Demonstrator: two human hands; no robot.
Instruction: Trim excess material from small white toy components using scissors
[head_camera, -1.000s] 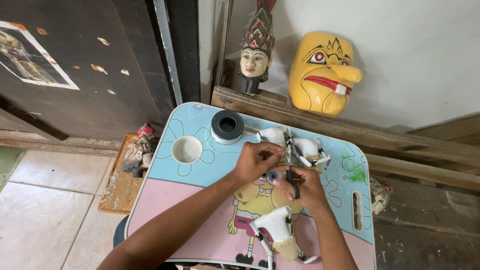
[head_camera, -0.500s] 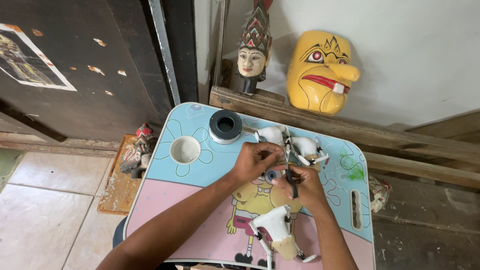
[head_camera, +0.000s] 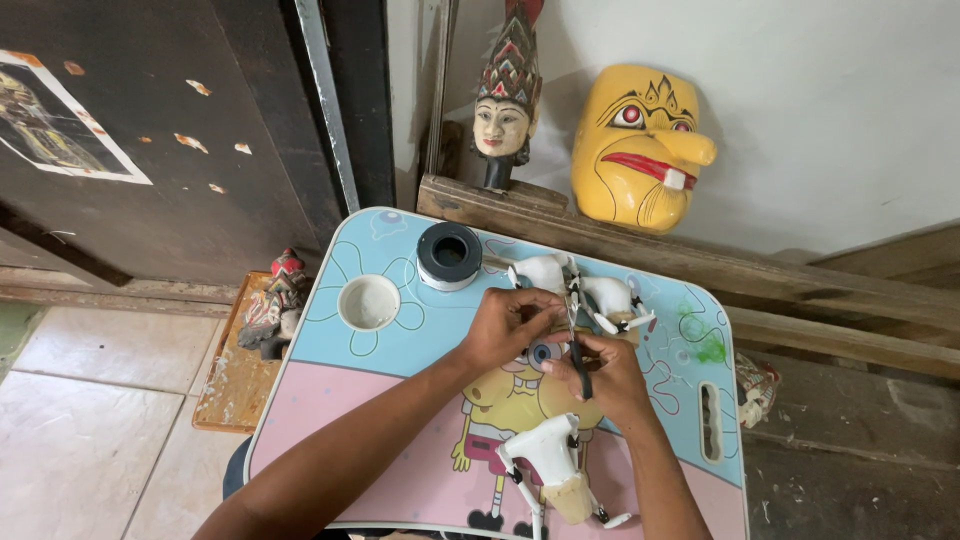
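- The thin dark brush (head_camera: 579, 365) runs nearly straight away from the person, its long axis along the depth of the tabletop (head_camera: 400, 400), tip pointing up toward the white puppet piece (head_camera: 575, 290) at the far edge
- That white carved piece lies crosswise, long axis left to right, with black-and-white striped trim down its middle
- The right hand (head_camera: 605, 375) has its grip clamped on the brush, fingers pinched together around the handle
- The left hand (head_camera: 505, 325) rests on the near left part of the white piece, fingers curled down onto it; whether it truly pinches it I cannot tell
- A second white carved piece (head_camera: 552, 455) with a tan base lies nearer the person, between the forearms
- The tabletop is a small lap table in blue and pink with a cartoon print; a white cup of paint (head_camera: 369, 302) and a dark round jar (head_camera: 449, 255) sit at its far left
- Behind, a wooden ledge carries a yellow long-nosed mask (head_camera: 640, 145) and a crowned puppet head (head_camera: 503, 110) against a white wall; a small painted figure (head_camera: 275, 305) rests on a board on the tiled floor to the left
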